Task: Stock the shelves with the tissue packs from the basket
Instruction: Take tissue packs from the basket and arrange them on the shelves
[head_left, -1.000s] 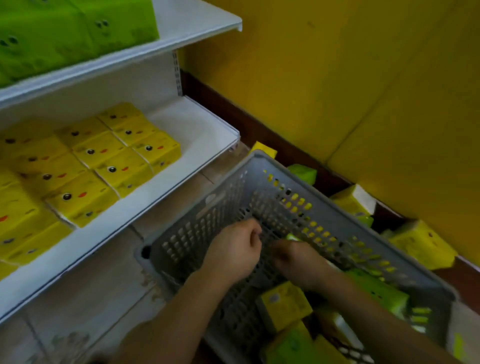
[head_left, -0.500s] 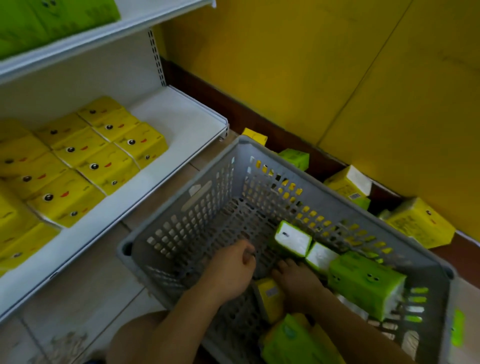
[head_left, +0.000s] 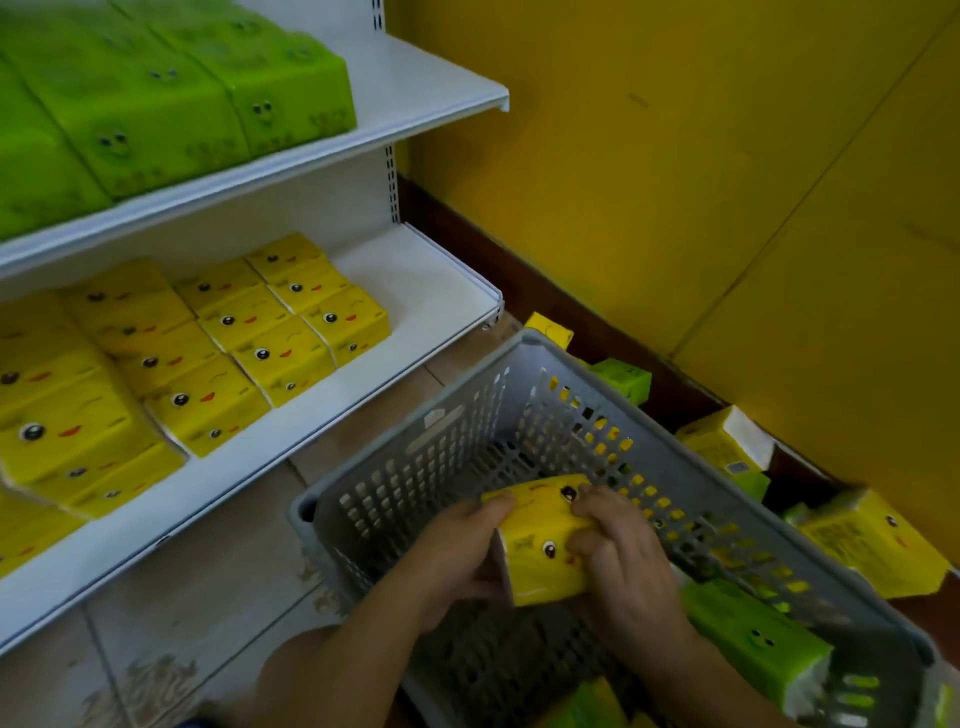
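A yellow tissue pack (head_left: 537, 540) with a cartoon face is lifted above the grey plastic basket (head_left: 452, 431). My left hand (head_left: 457, 556) grips its left end and my right hand (head_left: 618, 561) grips its right side. A green tissue pack (head_left: 753, 634) lies in the basket at the right, with more packs at the bottom edge. The lower shelf (head_left: 426, 291) holds several yellow packs (head_left: 260, 343) in rows, with bare room at its right end. The upper shelf (head_left: 415, 88) carries several green packs (head_left: 156, 98).
Loose yellow packs (head_left: 872, 545) and a green pack (head_left: 623, 379) lie on the floor between the basket and the yellow wall (head_left: 675, 156). The basket stands on tiled floor (head_left: 182, 597) right in front of the shelf unit.
Both hands were reaching low into the basket; now they have lifted a yellow pack out of it. The camera has tilted up, showing more of the upper shelf.
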